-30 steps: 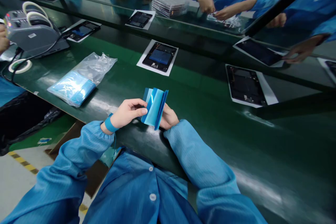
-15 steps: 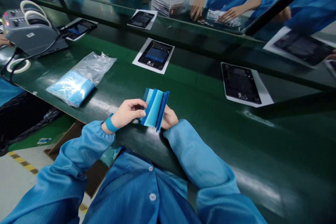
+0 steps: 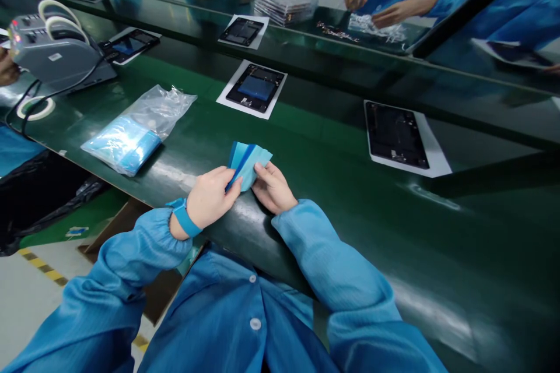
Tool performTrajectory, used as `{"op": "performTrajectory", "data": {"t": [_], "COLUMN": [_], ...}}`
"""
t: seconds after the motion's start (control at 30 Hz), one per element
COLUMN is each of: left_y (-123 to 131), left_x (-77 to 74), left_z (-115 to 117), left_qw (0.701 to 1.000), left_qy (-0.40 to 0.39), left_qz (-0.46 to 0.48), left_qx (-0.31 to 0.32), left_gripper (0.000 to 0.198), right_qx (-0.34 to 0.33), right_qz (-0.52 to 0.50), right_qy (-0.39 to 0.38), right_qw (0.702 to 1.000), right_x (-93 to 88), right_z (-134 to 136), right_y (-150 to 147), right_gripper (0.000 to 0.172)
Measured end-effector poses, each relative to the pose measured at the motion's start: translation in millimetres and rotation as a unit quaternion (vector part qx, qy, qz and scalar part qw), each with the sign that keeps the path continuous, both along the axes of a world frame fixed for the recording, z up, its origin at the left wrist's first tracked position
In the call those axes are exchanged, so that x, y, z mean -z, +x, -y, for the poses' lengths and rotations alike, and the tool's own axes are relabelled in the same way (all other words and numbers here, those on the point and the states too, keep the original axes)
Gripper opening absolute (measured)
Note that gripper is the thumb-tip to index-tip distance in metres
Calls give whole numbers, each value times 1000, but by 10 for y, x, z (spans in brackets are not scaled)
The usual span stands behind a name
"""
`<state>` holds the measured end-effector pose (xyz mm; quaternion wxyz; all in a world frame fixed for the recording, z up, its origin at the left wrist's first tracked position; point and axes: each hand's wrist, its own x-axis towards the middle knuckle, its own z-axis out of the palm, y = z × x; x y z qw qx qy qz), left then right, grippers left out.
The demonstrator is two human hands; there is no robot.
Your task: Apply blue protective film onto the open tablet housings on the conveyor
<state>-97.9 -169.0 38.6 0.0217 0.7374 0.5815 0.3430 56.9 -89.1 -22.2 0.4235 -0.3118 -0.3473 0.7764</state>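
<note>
Both of my hands hold a small stack of blue film sheets (image 3: 247, 162) just above the near edge of the green conveyor belt (image 3: 315, 145). My left hand (image 3: 213, 195) pinches the stack's lower left edge between thumb and fingers. My right hand (image 3: 273, 187) grips the sheets from the right, thumb on top. The stack lies tilted low and fanned slightly. A blue strap circles my left wrist.
A clear bag of blue sheets (image 3: 131, 131) lies at the left. Opened tablets on white paper (image 3: 254, 88) (image 3: 400, 137) (image 3: 128, 45) sit on the belt. A grey tape dispenser (image 3: 55, 49) stands far left, a tape roll (image 3: 35, 108) beside it. People in blue work across the belt.
The stack of blue sheets has tipped down from upright to nearly flat, and both hands have shifted slightly with it. The tablets have drifted left on the belt.
</note>
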Motion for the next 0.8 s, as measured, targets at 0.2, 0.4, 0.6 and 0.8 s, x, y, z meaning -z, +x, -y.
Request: {"op": "performTrajectory", "data": {"t": [0.2, 0.4, 0.6, 0.8], "left_y": [-189, -455, -503, -501], "left_x": [24, -129, -120, -100], "left_z": [-41, -42, -85, -161], "left_qw": [995, 996, 964, 941], "left_qy": [28, -25, -133, -191], "left_qz": [-67, 51, 199, 269], "left_qx": [-68, -66, -112, -79], "left_gripper": [22, 45, 62, 61], "right_qx": [71, 53, 5, 22], "right_qz": [70, 46, -21, -31], "right_qy": [-3, 24, 5, -10], "right_qw": [995, 997, 1000, 999], "right_x": [18, -50, -39, 46], "right_z": [57, 61, 28, 12], "right_y": [-219, -302, -224, -172], "right_gripper": [57, 57, 54, 48]}}
